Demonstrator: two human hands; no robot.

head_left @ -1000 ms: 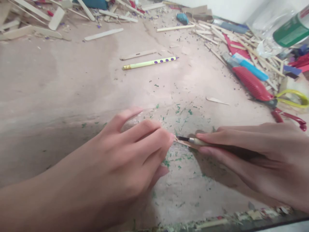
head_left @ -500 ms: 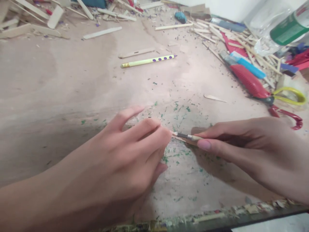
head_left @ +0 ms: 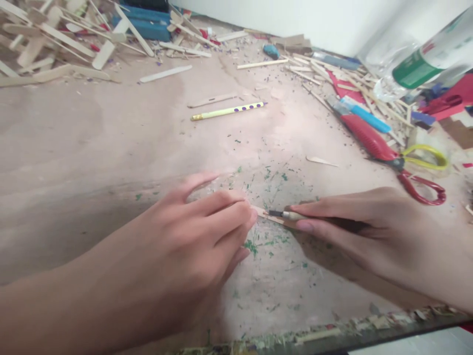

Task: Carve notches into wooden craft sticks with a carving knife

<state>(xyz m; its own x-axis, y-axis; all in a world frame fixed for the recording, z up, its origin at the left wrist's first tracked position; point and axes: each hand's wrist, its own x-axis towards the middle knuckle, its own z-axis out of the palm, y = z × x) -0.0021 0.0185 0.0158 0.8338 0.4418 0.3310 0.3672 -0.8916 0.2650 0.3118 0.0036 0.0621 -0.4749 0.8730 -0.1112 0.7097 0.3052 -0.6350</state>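
A thin wooden craft stick point(head_left: 271, 217) lies flat on the brown board point(head_left: 111, 158), between my two hands. My left hand point(head_left: 192, 246) presses its fingertips down on the stick's left end, with the index finger stretched out. My right hand point(head_left: 369, 236) is closed in a pen grip round a small craft knife point(head_left: 286, 215) with a wooden handle. The knife's dark tip rests on the stick just right of my left fingertips. Green and wood shavings are scattered around the stick.
A yellow pencil with purple dots point(head_left: 229, 111) lies further back. Red-sheathed scissors point(head_left: 391, 153) with yellow and red handles lie at the right, beside a blue cutter point(head_left: 364, 114) and loose sticks. A clear bottle point(head_left: 424, 54) lies at the top right. More sticks point(head_left: 55, 44) are heaped at the top left.
The knife tip moved left along the stick toward my left fingertips, then back right a little. The camera tilted up slightly, so more of the back wall shows. My left hand stayed put.
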